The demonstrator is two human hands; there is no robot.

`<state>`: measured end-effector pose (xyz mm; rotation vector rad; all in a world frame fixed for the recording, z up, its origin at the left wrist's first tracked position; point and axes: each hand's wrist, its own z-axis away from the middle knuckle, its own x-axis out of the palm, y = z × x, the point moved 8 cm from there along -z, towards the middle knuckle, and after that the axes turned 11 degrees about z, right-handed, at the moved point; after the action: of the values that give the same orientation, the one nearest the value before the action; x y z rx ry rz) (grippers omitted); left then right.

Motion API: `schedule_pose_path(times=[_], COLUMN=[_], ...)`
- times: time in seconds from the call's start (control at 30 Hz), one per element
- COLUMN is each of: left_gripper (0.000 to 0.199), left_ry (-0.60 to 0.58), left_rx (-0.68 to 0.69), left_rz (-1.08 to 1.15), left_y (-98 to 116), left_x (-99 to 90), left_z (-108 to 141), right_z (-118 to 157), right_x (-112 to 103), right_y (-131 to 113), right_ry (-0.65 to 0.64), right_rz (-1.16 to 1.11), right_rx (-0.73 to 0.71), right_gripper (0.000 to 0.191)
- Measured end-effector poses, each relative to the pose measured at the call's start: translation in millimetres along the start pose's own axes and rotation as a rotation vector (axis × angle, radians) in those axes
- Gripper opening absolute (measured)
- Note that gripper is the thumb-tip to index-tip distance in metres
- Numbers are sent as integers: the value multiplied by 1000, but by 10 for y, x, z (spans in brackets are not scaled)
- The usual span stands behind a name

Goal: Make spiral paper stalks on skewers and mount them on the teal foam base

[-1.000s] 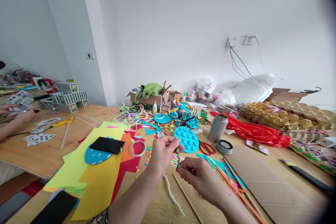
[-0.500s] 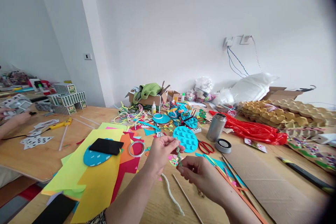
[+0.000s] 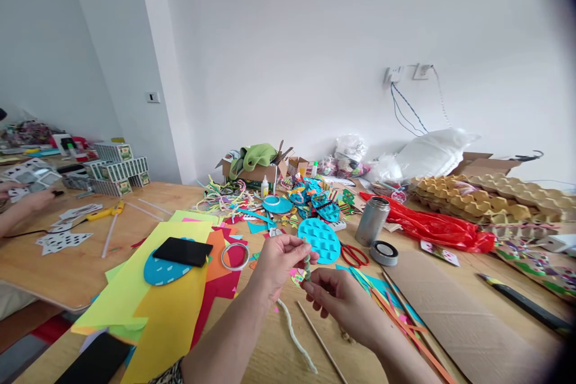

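A short green twisted pipe cleaner (image 3: pixel 307 265) hangs between my two hands above the table. My left hand (image 3: pixel 279 263) pinches its upper end. Its lower end is between the thumb and fingers of my right hand (image 3: pixel 336 295). Below them, a white pipe cleaner (image 3: pixel 293 336) and a thin wooden stick (image 3: pixel 320 339) lie on the table. Just beyond my fingertips is a blue oval piece (image 3: pixel 321 240) with small raised flaps. Red-handled scissors (image 3: pixel 355 256) lie to its right. A small brown item, partly hidden, is beside my right wrist.
Coloured paper (image 3: pixel 171 318) and a black phone (image 3: pixel 182 251) lie left, with a tape roll (image 3: pixel 235 257) nearby. A metal flask (image 3: pixel 372 220), cardboard (image 3: pixel 450 300) and a dark-handled cutter (image 3: pixel 524 303) are right. Craft scraps fill the back. Another person's hand (image 3: pixel 38 199) holds cards far left.
My hands stay nearly in place, still holding the green pipe cleaner; the right fingers shift slightly around its lower end. The view moves a little.
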<state>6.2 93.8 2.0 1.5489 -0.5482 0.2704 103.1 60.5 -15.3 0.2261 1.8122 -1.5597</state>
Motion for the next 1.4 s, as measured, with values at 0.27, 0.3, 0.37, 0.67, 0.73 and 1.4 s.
schedule_pose_path(times=[0.27, 0.3, 0.37, 0.67, 0.73, 1.4], left_gripper=[33, 33, 33, 28, 32, 32], left_ry=[37, 34, 27, 47, 29, -21], left_rx=[-5, -8, -7, 51, 20, -82], left_rz=[-6, -13, -27, -76, -51, 86], left_y=[-25, -27, -25, 2, -7, -6], left_x=[-41, -39, -32, -55, -50, -54], left_z=[-13, -15, -15, -22, -26, -30], right_z=[-22, -20, -16, 1, -2, -56], right_x=[33, 26, 14, 4, 2, -35], right_y=[47, 47, 40, 22, 35, 141], right_ry=[39, 50, 67, 77, 52, 34], right_rz=[91, 132, 202, 310, 250, -369], right_rx=[7, 0, -14, -30, -11, 65], right_gripper=[30, 28, 26, 28, 29, 55])
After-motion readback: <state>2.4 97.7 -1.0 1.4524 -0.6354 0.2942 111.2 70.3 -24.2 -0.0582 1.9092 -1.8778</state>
